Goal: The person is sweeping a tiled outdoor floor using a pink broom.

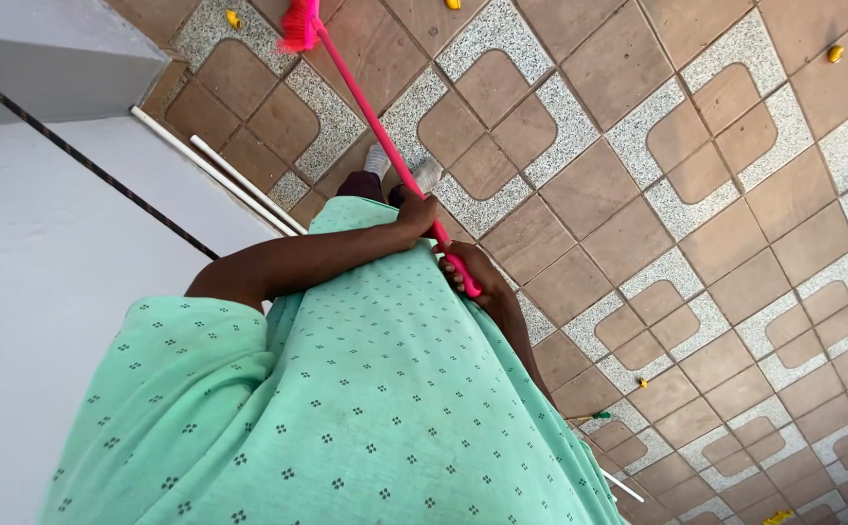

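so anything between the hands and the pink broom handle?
No. Both the left hand and right hand are wrapped directly on the pink broom handle, nothing visible in between.

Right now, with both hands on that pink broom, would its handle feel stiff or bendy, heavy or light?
The pink broom probably feels stiff: its thin handle runs dead straight from the hands to the bristle head. It is likely light, since the left hand and right hand hold it near the top end without visible strain. The smooth handle might slip in a loose grip.
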